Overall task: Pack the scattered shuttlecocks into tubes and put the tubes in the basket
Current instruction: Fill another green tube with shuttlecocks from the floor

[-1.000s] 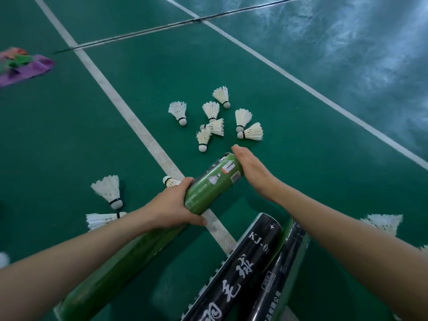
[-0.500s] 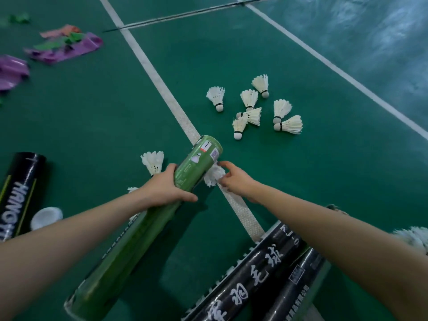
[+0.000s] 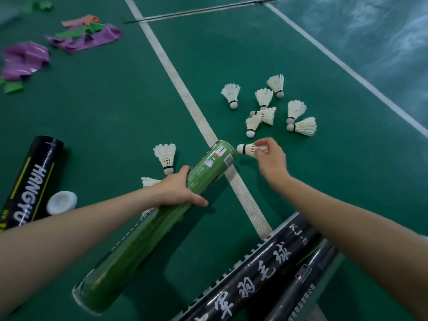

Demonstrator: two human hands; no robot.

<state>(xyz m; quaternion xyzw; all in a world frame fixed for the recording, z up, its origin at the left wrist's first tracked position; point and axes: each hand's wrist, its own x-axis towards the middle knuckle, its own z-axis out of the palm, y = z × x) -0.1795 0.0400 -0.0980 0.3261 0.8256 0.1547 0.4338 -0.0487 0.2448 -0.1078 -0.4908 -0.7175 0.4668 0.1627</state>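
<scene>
Head view: a green tube [image 3: 208, 167] is being gripped by the left hand [image 3: 178, 191], its fingers curled round the upper part. A shuttlecock [image 3: 246, 149] is being pinched at its feathers by the right hand [image 3: 272, 161], with the cork just beside the tube's far end. Beyond the right fingertips [image 3: 261, 144], loose shuttlecocks [image 3: 264, 114] are lying.

A held tube [image 3: 162, 218] runs from lower left up to the centre of the frame, crossing the court line [image 3: 185, 93], with the left hand [image 3: 178, 188] wrapped round it. Just right of its upper end, the right hand [image 3: 271, 158] pinches a shuttlecock [image 3: 246, 149]. A cluster of shuttlecocks [image 3: 264, 114] lies above that, right of the line. A lone shuttlecock [image 3: 165, 156] lies left of the tube's upper end. At the left edge lies a second tube [image 3: 30, 181], with a cap [image 3: 62, 202] just right of it. A pair of tubes [image 3: 254, 269] fills the lower right, and wrapper scraps [image 3: 85, 35] lie in the upper left.
</scene>
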